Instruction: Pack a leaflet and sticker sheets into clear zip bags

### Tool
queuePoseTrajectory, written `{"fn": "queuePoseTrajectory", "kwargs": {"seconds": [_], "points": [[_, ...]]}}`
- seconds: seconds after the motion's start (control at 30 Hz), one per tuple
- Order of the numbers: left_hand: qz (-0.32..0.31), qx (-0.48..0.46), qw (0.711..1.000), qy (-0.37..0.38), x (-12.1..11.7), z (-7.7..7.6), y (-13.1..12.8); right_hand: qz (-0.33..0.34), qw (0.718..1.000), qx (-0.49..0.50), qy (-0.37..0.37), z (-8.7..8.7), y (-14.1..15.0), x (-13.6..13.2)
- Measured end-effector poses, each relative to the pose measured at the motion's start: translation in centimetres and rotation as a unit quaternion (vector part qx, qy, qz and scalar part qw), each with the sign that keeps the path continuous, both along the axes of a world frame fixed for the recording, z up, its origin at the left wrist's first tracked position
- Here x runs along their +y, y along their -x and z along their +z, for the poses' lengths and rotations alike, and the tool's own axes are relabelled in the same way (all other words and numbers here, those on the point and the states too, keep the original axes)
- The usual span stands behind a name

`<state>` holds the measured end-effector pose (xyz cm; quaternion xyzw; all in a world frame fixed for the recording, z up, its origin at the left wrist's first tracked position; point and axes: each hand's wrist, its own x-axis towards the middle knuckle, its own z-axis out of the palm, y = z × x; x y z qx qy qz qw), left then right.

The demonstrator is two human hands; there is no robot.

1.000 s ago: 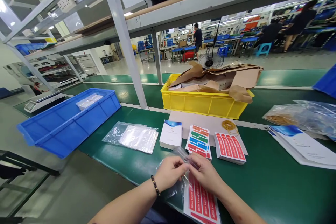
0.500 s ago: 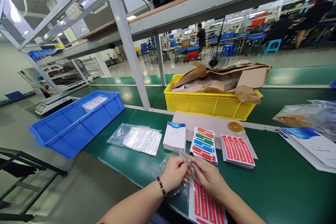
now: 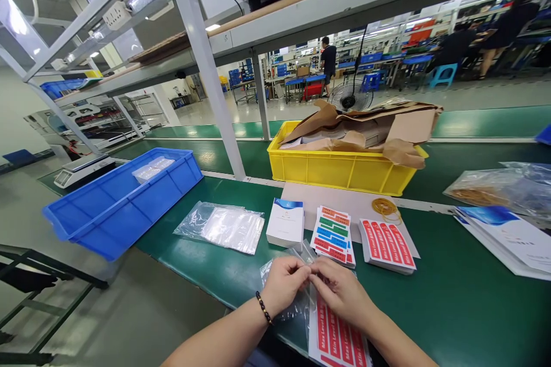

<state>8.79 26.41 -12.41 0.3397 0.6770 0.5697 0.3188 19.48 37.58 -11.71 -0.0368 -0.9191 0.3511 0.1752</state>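
My left hand and my right hand meet at the near edge of the green bench, both pinching the top of a clear plastic bag. A red label sheet lies under my right wrist, partly inside the bag. Just beyond my hands sit a white booklet stack, a stack of red, green and blue label sheets and a stack of red label sheets. A beaded bracelet is on my left wrist.
A pile of clear bags lies to the left, beside a blue bin. A yellow bin with brown paper stands behind. Rubber bands, booklets and a plastic bag lie right. People stand far off.
My hands stay together on the bag's top; the fingers shift slightly along its edge. The view has swayed a little.
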Motion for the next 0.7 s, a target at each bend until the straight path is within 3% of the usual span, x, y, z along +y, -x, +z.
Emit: {"fn": "queuePoseTrajectory", "kwargs": {"seconds": [0.13, 0.23, 0.33, 0.43, 0.6, 0.7], "points": [[-0.003, 0.156, 0.988, 0.003, -0.4, -0.3, -0.2, -0.015, 0.999, -0.008, -0.028, -0.6, 0.2, -0.1], [0.009, 0.207, 0.978, 0.001, -0.4, -0.6, -0.5, -0.067, 0.996, 0.010, -0.052, -0.9, 0.6, -0.7], [0.026, 0.159, 0.987, -0.001, -0.2, -0.9, -0.7, -0.124, 0.990, 0.028, -0.068, -1.2, 1.0, -1.3], [0.034, 0.092, 0.995, -0.002, 0.0, -1.0, -0.8, -0.139, 0.987, 0.031, -0.073, -1.4, 1.1, -1.4], [-0.015, 0.020, 0.999, 0.035, 0.1, -0.9, -0.5, -0.071, 0.987, 0.066, -0.125, -1.2, 0.8, -0.4], [-0.048, 0.027, 0.998, 0.044, -0.1, -0.8, -0.4, -0.038, 0.990, 0.065, -0.122, -0.9, 0.6, -0.3]]}}
